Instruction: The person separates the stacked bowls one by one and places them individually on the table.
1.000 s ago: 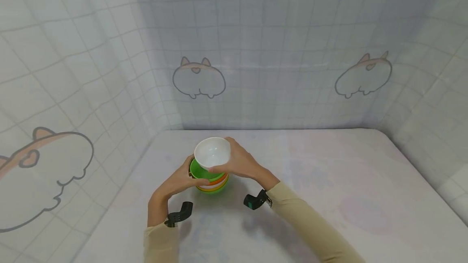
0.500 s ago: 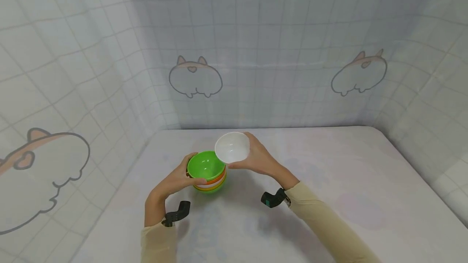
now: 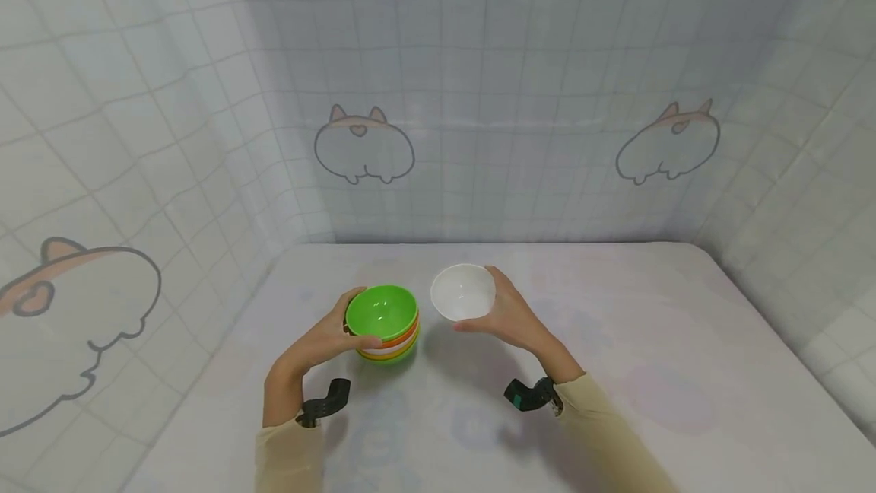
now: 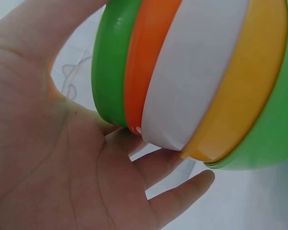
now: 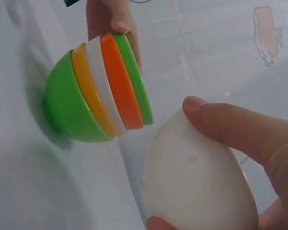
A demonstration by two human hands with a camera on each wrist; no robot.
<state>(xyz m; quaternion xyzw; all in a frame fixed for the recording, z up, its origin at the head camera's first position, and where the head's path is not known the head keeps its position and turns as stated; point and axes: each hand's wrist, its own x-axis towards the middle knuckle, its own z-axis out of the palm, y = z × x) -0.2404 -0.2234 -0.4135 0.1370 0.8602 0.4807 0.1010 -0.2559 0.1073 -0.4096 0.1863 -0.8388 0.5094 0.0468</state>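
A stack of nested bowls stands on the table, with a green bowl (image 3: 381, 312) on top. Below its rim, orange, white (image 4: 197, 72) and yellow bands of other bowls show, and another green bowl (image 5: 69, 103) forms the bottom. My left hand (image 3: 327, 338) grips the upper part of the stack from the left, thumb on the near side. To the right of the stack, my right hand (image 3: 512, 316) holds a separate white bowl (image 3: 462, 292) by its sides, thumb on the near side. That bowl is off the table, apart from the stack, its mouth up and tilted toward the head camera.
The table (image 3: 616, 371) has a pale, faintly patterned cover and stretches to the right of both hands. White grid-patterned sheets (image 3: 520, 135) with dog drawings hang behind it and at both sides. A black wrist camera (image 3: 327, 402) sits on each forearm.
My right hand has carried the white bowl from above the stack over to the right, then slightly lower. The top green bowl is now uncovered. The left hand keeps its grip on the stack.
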